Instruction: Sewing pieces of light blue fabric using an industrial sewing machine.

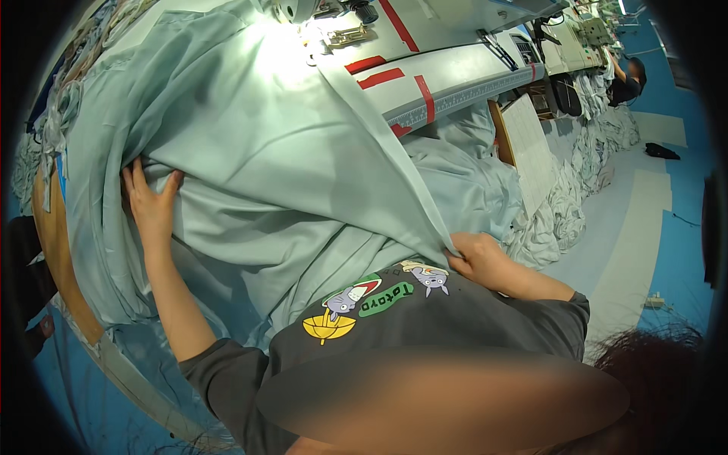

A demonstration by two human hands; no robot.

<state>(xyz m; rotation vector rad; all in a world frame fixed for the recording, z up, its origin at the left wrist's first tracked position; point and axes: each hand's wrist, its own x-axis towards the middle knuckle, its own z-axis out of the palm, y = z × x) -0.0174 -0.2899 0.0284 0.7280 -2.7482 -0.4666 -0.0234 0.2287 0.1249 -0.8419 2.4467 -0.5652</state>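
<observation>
A large sheet of pale blue-green fabric point(288, 152) is spread over the sewing table and hangs down toward my lap. My left hand point(152, 201) lies flat on the cloth at its left side, fingers apart, pressing a fold. My right hand point(479, 259) pinches the fabric's long hemmed edge near my waist, at the lower end of a straight seam that runs up toward the sewing machine point(334, 19). The machine's presser foot area is brightly lit at the top.
The white table point(455, 72) carries red tape marks and a ruler strip along its front edge. More pale fabric is heaped on the floor at right point(561, 212). Another person point(628, 76) sits at a far machine. A wooden table edge point(53, 235) curves at left.
</observation>
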